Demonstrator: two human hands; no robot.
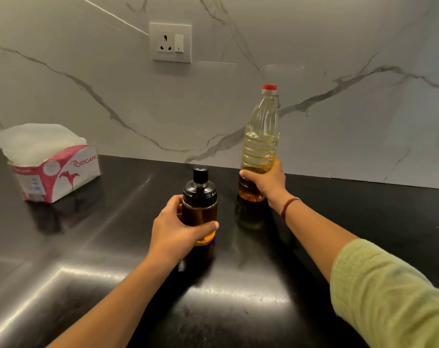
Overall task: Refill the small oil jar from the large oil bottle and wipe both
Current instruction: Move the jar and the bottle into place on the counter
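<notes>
The small oil jar stands upright on the black counter; it is glass, with a black cap and dark amber oil inside. My left hand wraps around its lower body from the left. To its right stands the large oil bottle, clear plastic with a red cap on, about two thirds full of pale yellow oil. My right hand grips the bottle near its base. Both containers are capped and upright, a short gap between them.
An open pink-and-white tissue box with white tissues sticking out sits at the back left of the counter. A marble wall with a socket and switch rises right behind the bottle.
</notes>
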